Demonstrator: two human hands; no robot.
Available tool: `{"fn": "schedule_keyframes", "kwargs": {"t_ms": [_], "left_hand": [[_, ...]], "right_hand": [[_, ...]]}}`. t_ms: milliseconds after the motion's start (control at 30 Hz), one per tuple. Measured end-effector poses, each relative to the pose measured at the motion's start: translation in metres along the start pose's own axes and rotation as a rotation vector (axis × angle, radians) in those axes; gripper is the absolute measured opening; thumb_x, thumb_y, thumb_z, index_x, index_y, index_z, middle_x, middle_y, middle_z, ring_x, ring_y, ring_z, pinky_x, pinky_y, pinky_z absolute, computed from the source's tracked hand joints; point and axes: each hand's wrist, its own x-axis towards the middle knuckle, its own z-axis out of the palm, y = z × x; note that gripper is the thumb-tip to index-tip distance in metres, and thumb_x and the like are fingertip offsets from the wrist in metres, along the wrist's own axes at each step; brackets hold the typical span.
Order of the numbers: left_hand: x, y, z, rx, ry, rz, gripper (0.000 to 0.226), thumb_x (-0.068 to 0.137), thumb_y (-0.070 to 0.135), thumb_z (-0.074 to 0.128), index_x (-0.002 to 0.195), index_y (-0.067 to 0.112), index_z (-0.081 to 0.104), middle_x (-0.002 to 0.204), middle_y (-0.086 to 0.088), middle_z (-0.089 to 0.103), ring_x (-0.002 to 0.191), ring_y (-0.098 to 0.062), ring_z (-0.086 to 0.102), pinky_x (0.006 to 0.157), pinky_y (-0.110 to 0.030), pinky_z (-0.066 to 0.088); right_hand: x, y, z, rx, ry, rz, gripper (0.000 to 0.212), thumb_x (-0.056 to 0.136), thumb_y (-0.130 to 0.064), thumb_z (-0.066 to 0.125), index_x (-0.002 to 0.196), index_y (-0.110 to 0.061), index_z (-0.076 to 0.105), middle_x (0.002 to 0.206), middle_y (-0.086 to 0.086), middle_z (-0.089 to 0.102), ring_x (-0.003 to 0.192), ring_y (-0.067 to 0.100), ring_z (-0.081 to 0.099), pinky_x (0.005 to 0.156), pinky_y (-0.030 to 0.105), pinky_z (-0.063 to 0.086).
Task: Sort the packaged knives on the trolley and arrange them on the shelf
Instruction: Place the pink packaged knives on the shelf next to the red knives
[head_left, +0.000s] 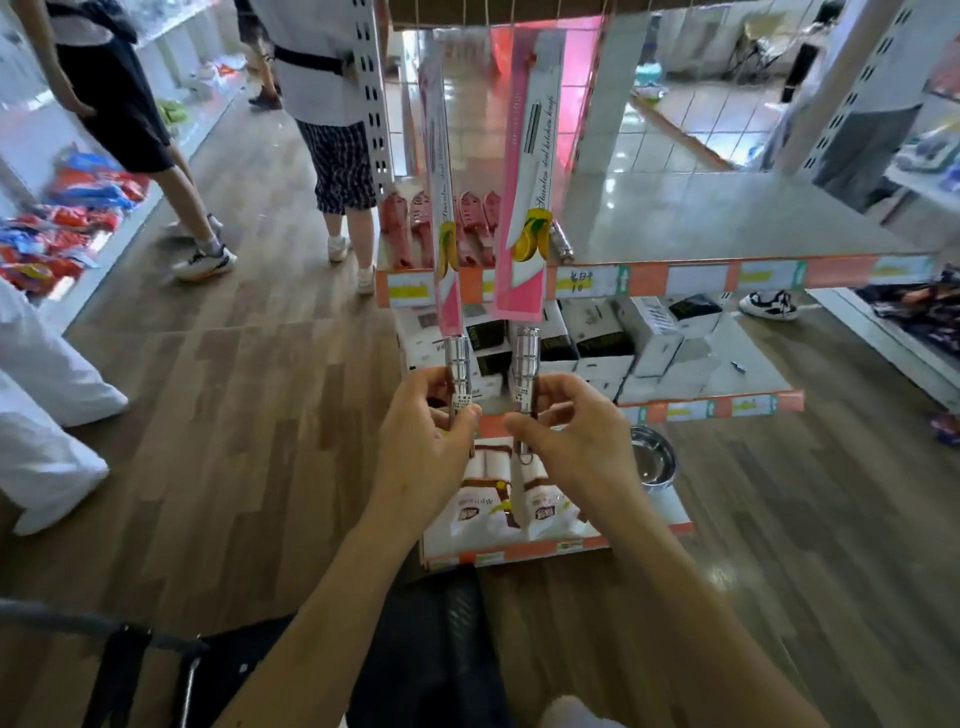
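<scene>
Shelving (727, 218) fills the space ahead of both hands, its grey upper deck lying beyond and above the fingertips and a lower deck of white and black boxes (649, 332) just behind the knuckles. Two packaged kitchen knives stand upright, one per hand, their long axes close to vertical and roughly parallel, pink card sleeves rising past the deck's front edge and steel handles pointing down. The left hand (421, 447) pinches the handle of the left knife (441, 208) between thumb and curled fingers. The right hand (576, 441) grips the handle of the right knife (530, 171) the same way. The hands sit just beside each other without touching. Since the deck lies forward of the blades, each knife would likely have to tip away from the holder to land on it. The left hand is nearer the row of red packs (397, 228), at least four counted, while the right is nearer the bare grey stretch. One loose steel handle (560, 240) lies on the deck just right of the right knife's sleeve, and one steel bowl (654, 457) sits below and right of the right hand
</scene>
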Motion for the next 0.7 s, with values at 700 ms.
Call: {"fn": "schedule_keyframes", "kwargs": {"t_ms": [700], "left_hand": [[0.148, 0.032, 0.110, 0.020, 0.025, -0.160, 0.049, 0.090, 0.026, 0.057, 0.135, 0.018, 0.039, 0.079, 0.003, 0.050, 0.064, -0.003, 0.048, 0.053, -0.012, 0.038]], "right_hand": [[0.175, 0.036, -0.074, -0.135, -0.042, 0.015, 0.021, 0.076, -0.031, 0.073, 0.089, -0.029, 0.057, 0.072, -0.015, 0.060, 0.065, 0.001, 0.057, 0.056, 0.006, 0.042]]}}
